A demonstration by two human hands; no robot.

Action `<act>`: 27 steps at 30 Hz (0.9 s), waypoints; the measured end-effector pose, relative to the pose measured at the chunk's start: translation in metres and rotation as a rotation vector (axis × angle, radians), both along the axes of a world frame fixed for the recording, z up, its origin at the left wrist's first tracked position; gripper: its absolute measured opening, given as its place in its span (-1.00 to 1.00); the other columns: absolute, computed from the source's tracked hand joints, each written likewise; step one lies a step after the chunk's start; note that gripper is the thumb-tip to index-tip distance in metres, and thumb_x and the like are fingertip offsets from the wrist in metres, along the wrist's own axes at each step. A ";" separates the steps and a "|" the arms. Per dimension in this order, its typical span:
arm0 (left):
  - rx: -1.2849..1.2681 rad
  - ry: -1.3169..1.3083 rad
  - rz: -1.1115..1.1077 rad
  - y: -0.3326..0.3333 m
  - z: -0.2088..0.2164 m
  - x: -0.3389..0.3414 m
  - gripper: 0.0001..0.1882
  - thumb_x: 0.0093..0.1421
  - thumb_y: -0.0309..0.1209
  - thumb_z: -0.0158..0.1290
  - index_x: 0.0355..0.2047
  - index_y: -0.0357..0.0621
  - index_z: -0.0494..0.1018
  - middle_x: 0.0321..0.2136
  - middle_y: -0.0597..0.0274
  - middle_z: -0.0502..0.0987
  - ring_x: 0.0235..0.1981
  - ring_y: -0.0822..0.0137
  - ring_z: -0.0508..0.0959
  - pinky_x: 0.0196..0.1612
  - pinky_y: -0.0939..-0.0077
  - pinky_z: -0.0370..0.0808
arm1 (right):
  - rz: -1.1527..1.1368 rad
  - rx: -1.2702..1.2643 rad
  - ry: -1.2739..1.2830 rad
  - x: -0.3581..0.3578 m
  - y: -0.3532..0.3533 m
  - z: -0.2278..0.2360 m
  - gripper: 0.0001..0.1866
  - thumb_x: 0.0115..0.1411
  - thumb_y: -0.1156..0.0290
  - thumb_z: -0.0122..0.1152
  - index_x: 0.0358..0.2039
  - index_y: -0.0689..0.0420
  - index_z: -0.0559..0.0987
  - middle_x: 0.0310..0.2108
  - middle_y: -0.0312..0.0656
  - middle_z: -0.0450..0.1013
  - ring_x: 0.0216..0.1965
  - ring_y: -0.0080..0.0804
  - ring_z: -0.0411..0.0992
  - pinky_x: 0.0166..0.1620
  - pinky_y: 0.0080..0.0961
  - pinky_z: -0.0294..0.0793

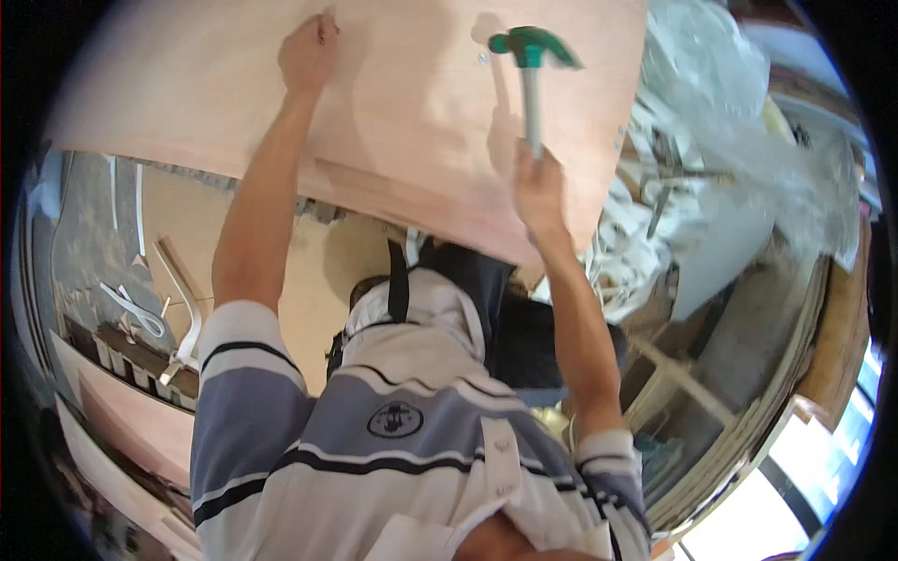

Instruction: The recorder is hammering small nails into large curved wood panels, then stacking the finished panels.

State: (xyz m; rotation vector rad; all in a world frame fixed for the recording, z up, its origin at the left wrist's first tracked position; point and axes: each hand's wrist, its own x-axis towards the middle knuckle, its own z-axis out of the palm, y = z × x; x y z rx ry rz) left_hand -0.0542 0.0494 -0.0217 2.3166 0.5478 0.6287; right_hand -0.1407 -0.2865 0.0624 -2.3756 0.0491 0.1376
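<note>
A claw hammer (531, 93) with a green head and a pale handle is raised over the wooden board (402, 103). My right hand (541, 192) is closed around the lower end of its handle; the head is slightly blurred. Over at the far left of the board, my left hand (309, 58) has its fingers curled together at the surface. Whatever is between those fingers, if anything, is too small to make out. A small shiny round spot (483, 58) shows on the board just left of the hammer head.
Clear plastic wrap (706, 65) and tangled white strips (627, 238) lie right of the board. Stacked sheets (748, 439) stand at lower right. On the left, a white curved strip (192, 327) lies near a looped white strip (138, 313). The board's near edge crosses before my body.
</note>
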 end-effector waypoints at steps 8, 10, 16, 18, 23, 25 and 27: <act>-0.032 0.001 -0.028 0.003 0.008 0.001 -0.49 0.29 0.01 -0.18 -0.59 -0.10 0.47 -0.60 0.20 0.55 -0.53 0.09 0.53 -0.42 0.25 0.43 | 0.172 0.629 -0.345 0.064 -0.021 0.284 -0.72 0.25 0.13 -0.01 -0.43 0.08 0.42 -0.66 -0.39 0.25 -0.70 -0.64 0.20 -0.66 -0.72 0.09; -0.120 0.120 0.027 -0.002 0.018 0.011 -0.47 0.29 0.03 -0.19 -0.54 -0.13 0.51 -0.60 0.19 0.55 -0.51 0.15 0.53 -0.37 0.32 0.43 | 0.324 0.676 -0.384 0.117 -0.182 0.316 -0.74 0.23 0.17 -0.01 -0.44 0.10 0.41 -0.68 -0.37 0.24 -0.70 -0.60 0.22 -0.67 -0.67 0.12; -0.031 0.076 -0.014 -0.003 0.004 0.023 -0.48 0.29 0.01 -0.19 -0.52 -0.13 0.53 -0.61 0.16 0.55 -0.53 0.12 0.54 -0.38 0.29 0.44 | 0.148 -0.377 -0.065 0.027 -0.030 0.026 -0.61 0.27 0.31 -0.03 -0.10 0.44 0.41 -0.39 0.24 0.46 -0.31 -0.02 0.48 -0.20 -0.24 0.44; -0.026 0.048 -0.021 0.001 0.010 0.015 -0.51 0.28 -0.02 -0.17 -0.57 -0.11 0.50 -0.61 0.12 0.54 -0.52 0.06 0.54 -0.40 0.23 0.44 | 0.045 -0.099 0.081 -0.005 -0.029 -0.007 -0.65 0.27 0.30 0.00 -0.15 0.38 0.46 -0.47 0.21 0.43 -0.39 -0.14 0.46 -0.27 -0.29 0.41; 0.246 0.062 0.030 0.020 0.012 0.018 -0.60 0.26 -0.11 -0.14 -0.54 -0.10 0.48 -0.59 0.01 0.54 -0.49 -0.01 0.56 -0.39 0.12 0.47 | -0.079 -0.101 0.016 -0.028 -0.089 0.055 -0.64 0.26 0.23 0.06 -0.23 0.34 0.51 -0.45 0.10 0.48 -0.44 -0.16 0.42 -0.29 -0.31 0.39; 0.254 0.036 0.087 0.022 -0.021 0.012 -0.64 0.25 -0.14 -0.13 -0.51 -0.11 0.48 -0.55 0.00 0.54 -0.53 0.01 0.54 -0.40 0.09 0.46 | -0.043 -0.145 -0.053 -0.028 -0.104 0.051 -0.62 0.27 0.20 0.05 -0.28 0.36 0.50 -0.48 0.16 0.46 -0.44 -0.05 0.45 -0.32 -0.24 0.40; 0.206 -0.059 0.081 -0.016 -0.022 0.004 -0.67 0.24 -0.20 -0.09 -0.56 -0.12 0.46 -0.60 0.00 0.50 -0.57 -0.03 0.49 -0.47 0.11 0.42 | -0.071 -0.222 -0.024 -0.033 -0.128 0.050 -0.61 0.29 0.19 0.00 -0.36 0.36 0.45 -0.54 0.27 0.42 -0.50 0.15 0.43 -0.40 -0.11 0.38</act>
